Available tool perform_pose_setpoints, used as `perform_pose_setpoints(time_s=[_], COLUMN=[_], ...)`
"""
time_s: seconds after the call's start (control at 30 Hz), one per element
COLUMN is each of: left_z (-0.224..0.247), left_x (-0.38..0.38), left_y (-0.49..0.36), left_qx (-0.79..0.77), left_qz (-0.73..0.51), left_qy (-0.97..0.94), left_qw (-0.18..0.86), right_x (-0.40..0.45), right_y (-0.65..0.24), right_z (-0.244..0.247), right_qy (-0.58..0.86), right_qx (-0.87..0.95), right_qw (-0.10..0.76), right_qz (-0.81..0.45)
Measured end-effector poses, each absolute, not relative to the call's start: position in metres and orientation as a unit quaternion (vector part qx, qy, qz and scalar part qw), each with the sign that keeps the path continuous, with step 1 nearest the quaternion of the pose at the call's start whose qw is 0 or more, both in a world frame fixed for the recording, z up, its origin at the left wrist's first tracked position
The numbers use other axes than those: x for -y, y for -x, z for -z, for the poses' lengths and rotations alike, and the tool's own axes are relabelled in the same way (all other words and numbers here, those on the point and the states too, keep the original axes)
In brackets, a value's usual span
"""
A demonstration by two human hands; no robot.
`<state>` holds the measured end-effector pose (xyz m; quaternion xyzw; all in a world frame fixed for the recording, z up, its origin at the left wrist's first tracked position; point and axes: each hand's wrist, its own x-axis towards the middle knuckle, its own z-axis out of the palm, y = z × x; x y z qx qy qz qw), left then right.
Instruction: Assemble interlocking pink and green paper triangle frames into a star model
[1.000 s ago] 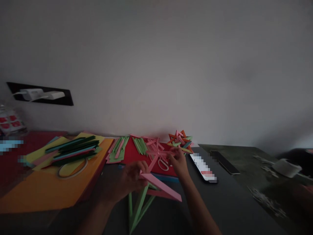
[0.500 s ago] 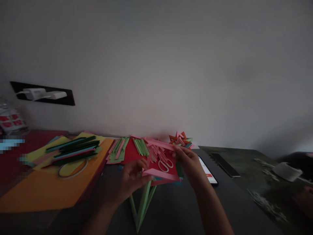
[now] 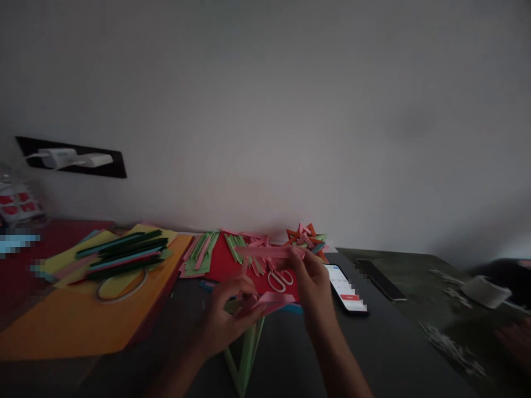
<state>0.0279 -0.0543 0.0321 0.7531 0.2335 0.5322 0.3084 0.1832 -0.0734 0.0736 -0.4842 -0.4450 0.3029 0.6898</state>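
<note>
My left hand [image 3: 232,312] is closed on a folded pink paper strip [image 3: 277,298], held over the dark table. Green folded strips [image 3: 245,362] form a pointed frame that hangs below it and seems joined to the pink piece; the joint is hidden by my fingers. A straight pink paper strip [image 3: 263,252] extends leftward from my right hand [image 3: 314,284], which pinches its right end. Behind both hands lie white-handled scissors [image 3: 277,282] and a heap of pink strips [image 3: 259,260] on a red sheet [image 3: 218,265].
Left are orange paper [image 3: 78,326] and dark green strips [image 3: 133,249]. Paper stars [image 3: 307,237] stand near the wall. Right of my hand lies a lit phone [image 3: 341,284]; farther right are a dark flat object [image 3: 381,281], a white roll [image 3: 487,291] and another person's hand [image 3: 514,337].
My right hand has shifted slightly left and down, uncovering more of the phone. The pink strip in it now lies more level. My left hand and the green frame have moved a little right.
</note>
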Motion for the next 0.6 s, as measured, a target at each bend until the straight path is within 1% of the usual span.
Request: perform_pose_setpoints(time_s=[0.07, 0.17, 0.3, 0.37, 0.5, 0.53, 0.6], left_z=[-0.030, -0.029, -0.035, -0.037, -0.027, -0.022, -0.012], left_x=[0.055, 0.059, 0.057, 0.050, 0.029, 0.025, 0.020], left_y=[-0.029, -0.031, -0.025, -0.019, -0.015, -0.015, -0.018], left_qx=[-0.242, -0.249, -0.270, -0.304, -0.476, -0.491, -0.465], left_qz=[-0.546, -0.531, -0.516, -0.514, -0.515, -0.496, -0.445], left_qy=[-0.750, -0.758, -0.744, -0.720, -0.578, -0.564, -0.571], left_qw=[0.283, 0.287, 0.326, 0.353, 0.417, 0.441, 0.510], right_x=[0.077, 0.082, 0.081, 0.078, 0.076, 0.076, 0.076], right_y=[-0.167, -0.153, -0.156, -0.163, -0.175, -0.176, -0.177], right_z=[-0.072, -0.067, -0.066, -0.066, -0.068, -0.068, -0.067], right_qy=[0.479, 0.483, 0.490, 0.486, 0.456, 0.445, 0.430], right_qx=[0.497, 0.527, 0.479, 0.446, 0.421, 0.425, 0.434], right_qw=[0.676, 0.652, 0.696, 0.724, 0.755, 0.759, 0.763], right_qz=[-0.257, -0.252, -0.214, -0.202, -0.209, -0.211, -0.210])
